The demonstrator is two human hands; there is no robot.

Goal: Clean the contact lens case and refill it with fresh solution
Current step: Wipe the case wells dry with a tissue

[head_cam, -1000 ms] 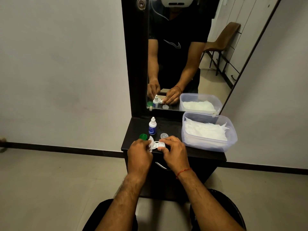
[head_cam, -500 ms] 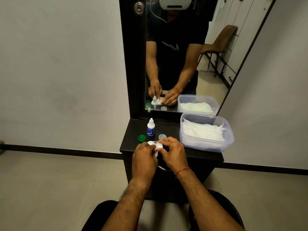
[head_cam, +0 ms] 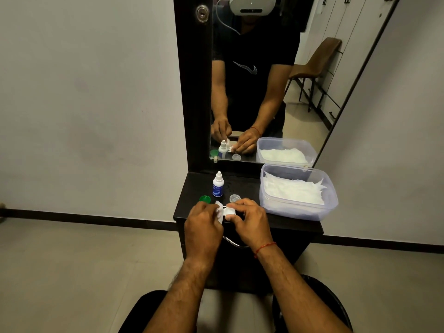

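Both hands met over the front edge of the dark shelf (head_cam: 283, 225). Right hand (head_cam: 251, 223) pinched the white lens case (head_cam: 231, 212); left hand (head_cam: 203, 224) closed around a white tissue (head_cam: 219, 207), pressed against the case. Solution bottle (head_cam: 218, 185), green cap (head_cam: 205, 199), clear cap (head_cam: 235, 198) stood just behind.

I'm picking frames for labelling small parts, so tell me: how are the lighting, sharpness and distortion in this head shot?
Head view: dim, soft indoor light with no harsh glare; the wide lens bends the dark skirting line and stretches the forearms; the lens case between the left hand and right hand is small and bright, its detail lost; the bottle label is unreadable; the mirror reflects cleanly.
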